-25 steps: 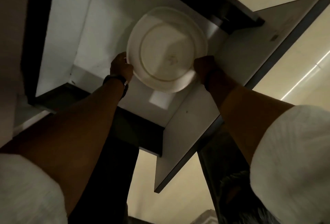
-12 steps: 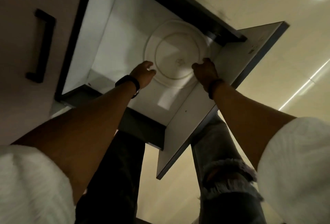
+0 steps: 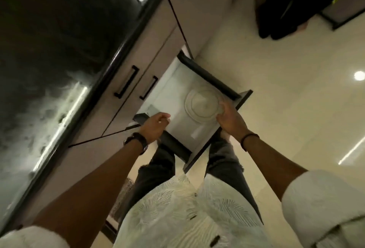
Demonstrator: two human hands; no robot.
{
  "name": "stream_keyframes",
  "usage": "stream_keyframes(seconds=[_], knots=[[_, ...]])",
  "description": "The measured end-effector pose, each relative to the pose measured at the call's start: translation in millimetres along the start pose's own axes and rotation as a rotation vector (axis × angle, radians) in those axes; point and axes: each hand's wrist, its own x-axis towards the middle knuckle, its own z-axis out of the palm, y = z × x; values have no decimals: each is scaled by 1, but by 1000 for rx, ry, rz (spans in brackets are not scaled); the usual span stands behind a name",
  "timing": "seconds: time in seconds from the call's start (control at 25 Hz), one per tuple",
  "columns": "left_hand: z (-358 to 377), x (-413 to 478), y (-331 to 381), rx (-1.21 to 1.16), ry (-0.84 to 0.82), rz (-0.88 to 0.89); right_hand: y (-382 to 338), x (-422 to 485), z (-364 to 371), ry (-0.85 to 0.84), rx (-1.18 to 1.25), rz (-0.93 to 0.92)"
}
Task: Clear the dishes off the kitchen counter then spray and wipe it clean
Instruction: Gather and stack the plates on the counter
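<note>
The right hand (image 3: 230, 119) curls its fingers on the rim of the one plate (image 3: 201, 103), which is round, pale and ringed and lies in the open drawer (image 3: 177, 123). Left of that grip, the left hand (image 3: 156, 125) hangs loosely curled and holds nothing.

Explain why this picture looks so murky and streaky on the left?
Head view: dim, warm light throughout; the black counter is blurred and carries streaky glare; the glossy floor mirrors a round lamp; the plate in the open drawer looks soft; the wide lens bows straight edges.
</note>
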Motion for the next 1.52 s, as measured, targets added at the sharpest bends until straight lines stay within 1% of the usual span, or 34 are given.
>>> stream_keyframes(seconds=[0.08,0.16,0.28,0.36,0.44,0.52,0.64,0.76,0.92,1.04,1.16,1.24,1.4,1.52], knots=[[6,-51,1,-23,-9,1,-21,-38,-19,-26,-82,-49],[10,-82,-3,-33,12,22,-38,-64,-32,-74,-158,-98],[7,-111,-17,-33,65,49,-68,-86,-39,-54,-191,-102],[3,-135,-41,-91,110,74,-86,-110,-20,-25,-206,-101],[-6,-162,-70,-223,166,96,-114,-135,13,-18,-205,-133],[-21,-190,-110,-425,251,118,-146,-159,62,-58,-224,-216],[-39,-232,-187,-678,374,167,-174,-188,145,-117,-252,-324],[-44,-286,-297,-865,526,164,-197,-233,256,-200,-258,-387],[-34,-370,-429,-1078,735,31,-228,-287,393,-402,-322,-425],[-49,-434,-512,-1293,966,-56,-267,-315,494,-536,-376,-524],[-54,-473,-575,-1440,1167,-157,-308,-344,575,-623,-428,-628],[-57,-481,-604,-1527,1224,-181,-328,-360,616,-652,-453,-680],[-70,-489,-640,-1636,1251,-209,-358,-377,678,-725,-500,-705],[-94,-491,-672,-1711,1272,-224,-381,-378,727,-761,-552,-737]])
